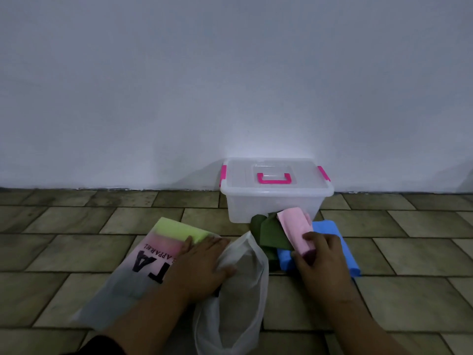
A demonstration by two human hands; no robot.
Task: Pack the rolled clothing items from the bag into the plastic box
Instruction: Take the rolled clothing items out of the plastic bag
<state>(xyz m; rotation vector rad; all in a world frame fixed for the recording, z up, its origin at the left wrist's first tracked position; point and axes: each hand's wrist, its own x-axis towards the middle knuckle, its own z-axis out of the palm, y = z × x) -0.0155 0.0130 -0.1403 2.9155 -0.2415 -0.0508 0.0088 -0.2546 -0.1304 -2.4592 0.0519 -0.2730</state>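
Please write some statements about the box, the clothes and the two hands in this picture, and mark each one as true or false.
1. The box has its lid on. True.
2. The blue cloth lies inside the box. False: it lies on the floor in front of the box.
3. The right hand holds a pink roll. True.
4. The left hand grips the green cloth. False: it rests flat on the bag.

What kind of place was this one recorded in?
Likely an indoor room, perhaps a home: tiled floor meets a bare white wall, a lidded box stands by it, and the right hand holds a pink roll near a bag.
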